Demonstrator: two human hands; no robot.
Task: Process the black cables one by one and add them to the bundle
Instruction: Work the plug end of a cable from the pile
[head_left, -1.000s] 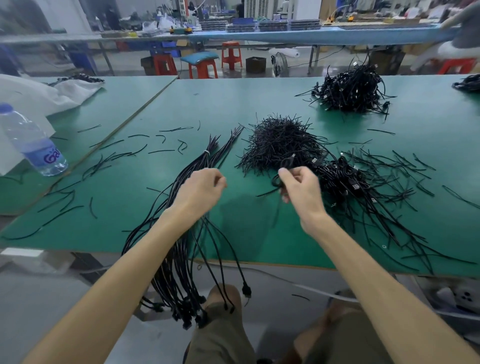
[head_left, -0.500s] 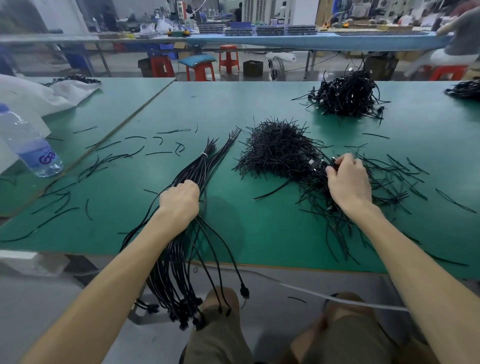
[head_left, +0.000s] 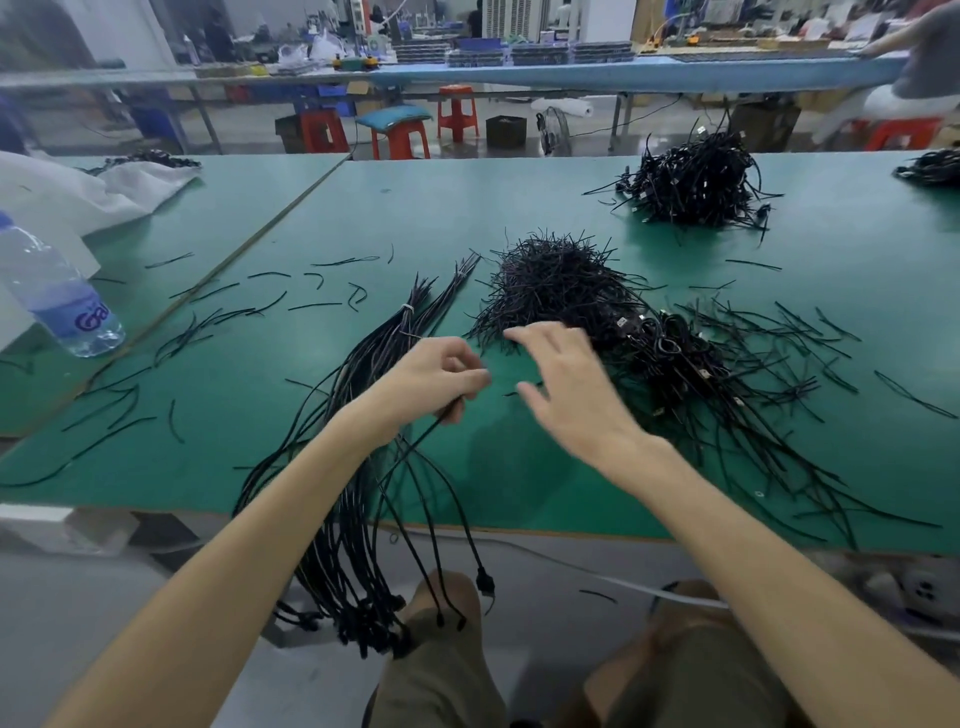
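Left hand (head_left: 436, 375) has its fingers curled, pinching one thin black cable (head_left: 439, 420) that trails down toward the near edge; right hand (head_left: 569, 387), blurred, hovers just beside it with fingers spread, holding nothing. Both are above a wide green table (head_left: 467, 208). Under the left wrist lies the bundle (head_left: 384, 343) of long black cables, tied near its far end with a pale band, its plug ends hanging over the table edge. Right of the hands sprawls a tangle of loose cables (head_left: 670, 353), touching a mound of short black ties (head_left: 556, 280). A separate cable heap (head_left: 691, 176) sits farther back. A water bottle (head_left: 57, 296) stands at far left.
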